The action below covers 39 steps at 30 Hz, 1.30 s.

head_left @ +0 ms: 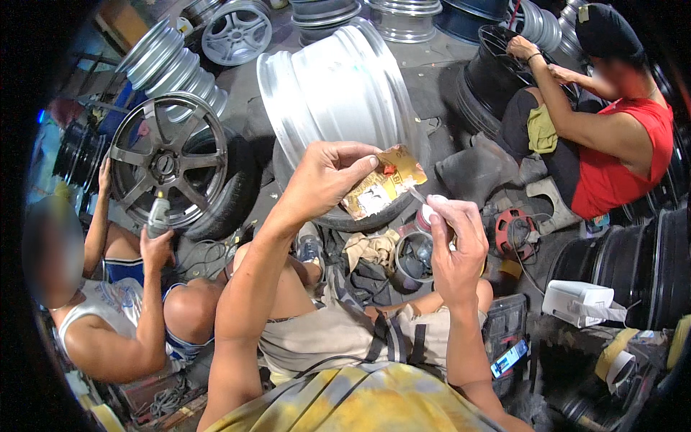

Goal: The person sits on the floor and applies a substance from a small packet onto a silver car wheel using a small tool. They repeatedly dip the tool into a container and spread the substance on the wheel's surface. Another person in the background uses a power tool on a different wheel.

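My left hand (325, 178) pinches a torn piece of yellow printed cardboard (371, 189) between thumb and fingers. A small red dab (389, 170) and some whitish smears lie on the cardboard. Close to its right edge, my right hand (458, 248) is closed round a small, thin, pale tool (417, 194) whose tip is at the cardboard; its kind is hard to make out. Something whitish also shows between those fingers. Beyond both hands, a wide silver wheel rim (335, 93) rests on a black tire (371, 217).
A co-worker at left holds a grey power tool (158, 212) by a dark spoked wheel (167, 165). Another, in a red top (626, 169), works on a black rim at right. Near my knees are a round container (415, 259), rags (371, 248) and a phone (509, 358).
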{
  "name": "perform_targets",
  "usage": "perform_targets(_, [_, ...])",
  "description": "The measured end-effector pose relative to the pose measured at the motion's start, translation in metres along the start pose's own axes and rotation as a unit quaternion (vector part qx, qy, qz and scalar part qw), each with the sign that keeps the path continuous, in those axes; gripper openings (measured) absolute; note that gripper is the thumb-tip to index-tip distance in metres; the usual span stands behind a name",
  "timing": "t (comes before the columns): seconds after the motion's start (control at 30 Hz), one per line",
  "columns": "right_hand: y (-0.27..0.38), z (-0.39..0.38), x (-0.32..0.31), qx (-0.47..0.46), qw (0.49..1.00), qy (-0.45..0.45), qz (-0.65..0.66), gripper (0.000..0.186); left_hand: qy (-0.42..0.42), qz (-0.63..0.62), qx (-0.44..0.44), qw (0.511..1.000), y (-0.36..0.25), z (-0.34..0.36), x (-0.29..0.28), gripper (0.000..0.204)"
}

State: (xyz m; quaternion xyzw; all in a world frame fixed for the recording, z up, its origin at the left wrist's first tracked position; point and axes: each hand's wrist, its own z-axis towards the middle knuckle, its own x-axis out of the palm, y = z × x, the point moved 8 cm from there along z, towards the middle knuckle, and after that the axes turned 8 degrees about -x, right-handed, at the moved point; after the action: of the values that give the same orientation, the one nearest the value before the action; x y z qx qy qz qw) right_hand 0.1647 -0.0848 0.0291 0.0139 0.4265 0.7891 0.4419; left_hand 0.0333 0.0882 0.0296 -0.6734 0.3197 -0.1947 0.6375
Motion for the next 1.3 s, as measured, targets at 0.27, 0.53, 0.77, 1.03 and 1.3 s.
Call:
perform_targets(0.27, [-0.008, 0.000, -0.001, 0.040, 0.998, 0.006, 0.040, 0.017, 0.017, 0.003, -0.005, 1.000, 0.001, 0.000, 0.002, 0.027])
perform_targets(0.53, [-0.032, -0.014, 0.017, 0.107, 0.982, 0.027, 0.154, 0.016, 0.033, -0.010, -0.009, 0.999, 0.005, 0.002, 0.005, 0.025])
perform_targets(0.77, [-0.028, -0.013, 0.003, 0.121, 0.968, -0.001, 0.219, 0.016, 0.003, -0.024, -0.020, 1.000, 0.006, 0.003, -0.001, 0.027])
perform_targets(1.03, [-0.005, -0.008, 0.000, -0.080, 0.996, -0.043, -0.009, 0.029, 0.048, -0.198, -0.141, 0.969, 0.025, 0.005, 0.008, 0.027])
perform_targets(1.3, [0.001, -0.004, -0.011, -0.047, 0.999, -0.001, 0.004, 0.024, 0.001, -0.082, -0.054, 0.995, 0.010, 0.004, 0.004, 0.024])
